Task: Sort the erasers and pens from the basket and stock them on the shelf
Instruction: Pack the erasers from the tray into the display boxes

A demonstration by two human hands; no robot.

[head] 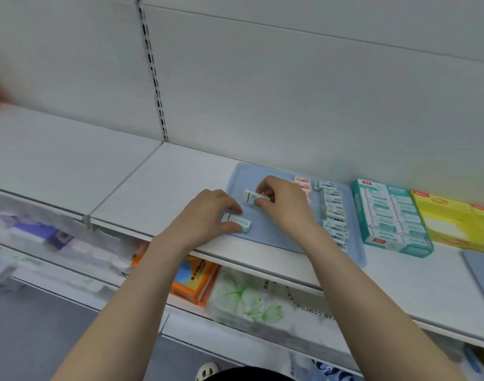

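- Near eraser [242, 224]: centre of the frame, at the front left edge of a blue tray [265, 237]. Its long axis runs left to right, with the right end dipping slightly toward the frame bottom.
- Left hand [205, 213]: its grip is clamped on the near eraser, fingers over the top and thumb on the near side.
- Far eraser [251, 196]: just above and to the right, over the tray's middle. Its long axis also runs left to right, and its free end points frame-left. I cannot tell whether it touches the tray.
- Right hand [286, 206]: its grip pinches the far eraser's right end.
- Row of erasers [334, 213]: along the tray's right side, with pink erasers [302, 182] at the back.
- White shelf [158, 193]: carries the tray, with a teal box [391, 218] and a yellow box [455, 218] to its right.
- Behind is a white panel with a slotted upright [153, 67]. Grey floor [29, 339] shows at lower left.
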